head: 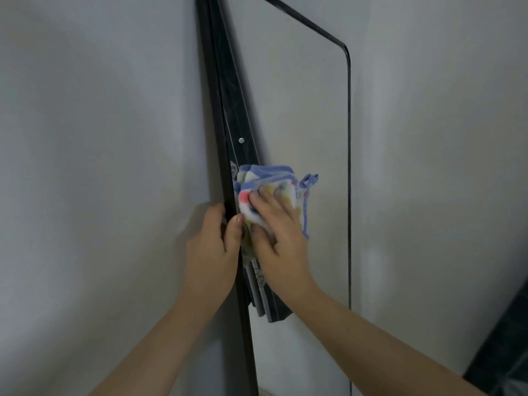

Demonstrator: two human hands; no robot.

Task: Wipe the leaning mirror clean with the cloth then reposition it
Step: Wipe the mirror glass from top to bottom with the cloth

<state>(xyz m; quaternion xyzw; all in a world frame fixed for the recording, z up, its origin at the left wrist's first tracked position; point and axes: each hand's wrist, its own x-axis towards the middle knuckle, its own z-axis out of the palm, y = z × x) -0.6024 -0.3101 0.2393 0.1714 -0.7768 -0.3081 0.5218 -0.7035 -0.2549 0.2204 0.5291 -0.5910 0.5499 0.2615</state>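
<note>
A tall mirror [320, 132] with a thin black frame leans against the grey wall, seen at a steep angle. My left hand [211, 252] grips the frame's left edge about halfway up, fingers wrapped behind it and thumb in front. My right hand [277, 232] lies flat on the glass close to that edge, pressing a bunched white cloth [274, 181] with blue trim and coloured spots against the mirror. A blue loop of the cloth hangs down to the right of my fingers. The glass reflects the wall and the dark back of the frame.
Grey wall [100, 167] fills the left side and continues to the right of the mirror. A dark object [505, 352] stands at the bottom right corner, close to the mirror's foot. A strip of pale floor shows at the bottom edge.
</note>
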